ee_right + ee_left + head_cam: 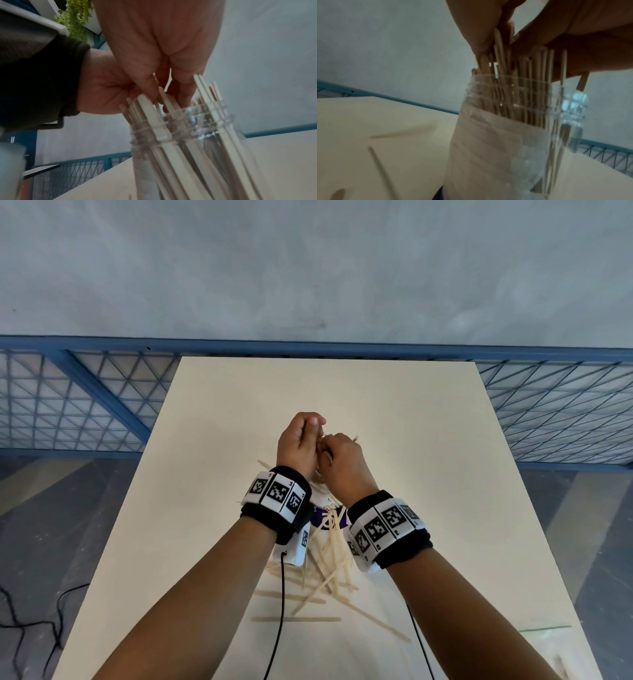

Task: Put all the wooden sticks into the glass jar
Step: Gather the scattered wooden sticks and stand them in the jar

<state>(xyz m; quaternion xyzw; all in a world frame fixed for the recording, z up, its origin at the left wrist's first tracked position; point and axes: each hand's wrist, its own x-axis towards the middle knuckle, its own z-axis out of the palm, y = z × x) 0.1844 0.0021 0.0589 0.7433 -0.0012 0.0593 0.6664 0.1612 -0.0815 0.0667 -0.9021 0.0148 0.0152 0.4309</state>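
A glass jar (323, 517) with a white and purple label stands on the cream table (428, 440), mostly hidden under my wrists. In the wrist views the jar (505, 135) (197, 121) holds several upright wooden sticks (527, 94) (159, 121) that rise past its rim. Both hands hover over the jar mouth. My left hand (303, 436) has curled fingers (477, 40) that pinch the stick tops. My right hand (340, 457) pinches stick tops with its fingertips (149, 86). Several loose sticks (308, 590) lie scattered on the table in front of the jar.
A blue wire-mesh fence (68, 405) runs behind the table, with a grey wall above it. Black cables (20, 618) lie on the floor at the left. A thin green line (544, 628) shows near the table's right edge. Cables hang from both wristbands.
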